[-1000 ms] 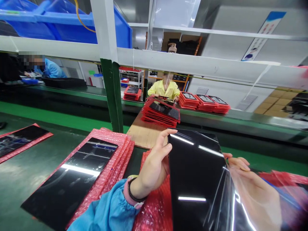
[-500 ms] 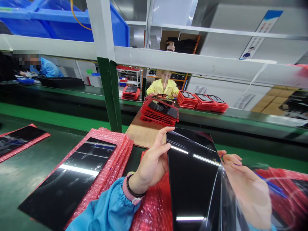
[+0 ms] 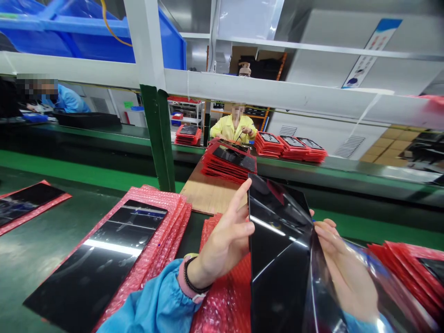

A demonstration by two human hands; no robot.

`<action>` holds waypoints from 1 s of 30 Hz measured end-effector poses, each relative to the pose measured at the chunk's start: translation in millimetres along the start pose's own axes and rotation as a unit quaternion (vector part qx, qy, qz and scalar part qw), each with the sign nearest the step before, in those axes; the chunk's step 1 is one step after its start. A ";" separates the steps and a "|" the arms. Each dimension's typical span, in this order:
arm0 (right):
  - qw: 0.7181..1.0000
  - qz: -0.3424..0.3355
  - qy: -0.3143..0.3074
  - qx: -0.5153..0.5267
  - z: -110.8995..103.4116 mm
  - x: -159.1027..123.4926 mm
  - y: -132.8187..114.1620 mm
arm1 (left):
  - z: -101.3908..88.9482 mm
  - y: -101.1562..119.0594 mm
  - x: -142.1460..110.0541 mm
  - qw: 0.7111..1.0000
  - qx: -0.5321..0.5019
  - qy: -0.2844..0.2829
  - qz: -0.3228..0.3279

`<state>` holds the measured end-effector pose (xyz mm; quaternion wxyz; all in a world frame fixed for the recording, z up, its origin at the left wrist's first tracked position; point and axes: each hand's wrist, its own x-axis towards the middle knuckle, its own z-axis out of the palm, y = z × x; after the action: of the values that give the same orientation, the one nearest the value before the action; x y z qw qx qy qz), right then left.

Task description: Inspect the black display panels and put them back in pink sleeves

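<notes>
My left hand (image 3: 222, 245) grips the left edge of a glossy black screen panel (image 3: 274, 263), with the thumb and a finger along its side. The panel stands tilted up in front of me. At its right edge my right hand (image 3: 350, 277) is closed on a clear protective film (image 3: 321, 291); the film is creased and stands off the panel there, running on behind and right of the hand. Beneath the panel lies a stack of red bubble-wrap sleeves (image 3: 225, 296). Left of it, another black screen panel (image 3: 100, 259) rests on pink bubble-wrap sleeves (image 3: 176, 231).
A further panel (image 3: 27, 201) lies on pink wrap at far left. More red sleeves (image 3: 398, 273) sit at right. Ahead, a wooden board (image 3: 201, 192) bears stacked red-wrapped panels (image 3: 229, 162). A green post (image 3: 157, 134) rises ahead. Across the bench sits a person in yellow (image 3: 232, 127).
The panel has shifted slightly right and up and turned a little. The film on its right side has folded up more, with my right hand drawn slightly left. My left hand moved along with the panel.
</notes>
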<state>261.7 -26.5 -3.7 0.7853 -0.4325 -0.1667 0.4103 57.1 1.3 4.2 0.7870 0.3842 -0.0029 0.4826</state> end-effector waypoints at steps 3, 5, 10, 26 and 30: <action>0.999 0.037 0.010 0.027 3.5 -2.1 -2.0 | -4.0 -5.4 0.3 0.996 0.016 -0.087 0.015; 0.998 0.043 0.013 0.039 4.7 -3.5 -3.5 | -7.3 -6.7 1.0 0.989 0.048 -0.135 0.023; 0.997 0.051 0.017 0.061 1.5 -2.7 -4.3 | -11.6 -4.0 1.8 0.979 0.090 -0.183 0.014; 0.989 0.088 0.009 0.121 3.6 -3.6 -4.0 | -16.9 -12.4 2.0 0.973 0.072 -0.220 0.016; 0.991 0.083 -0.004 0.106 -2.6 2.6 0.2 | -15.6 -9.9 2.5 0.975 0.085 -0.203 0.019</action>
<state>264.8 -25.8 -5.6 0.7894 -0.3575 -0.0884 0.4911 60.3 10.2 -11.8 0.7255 0.5394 -0.1293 0.4074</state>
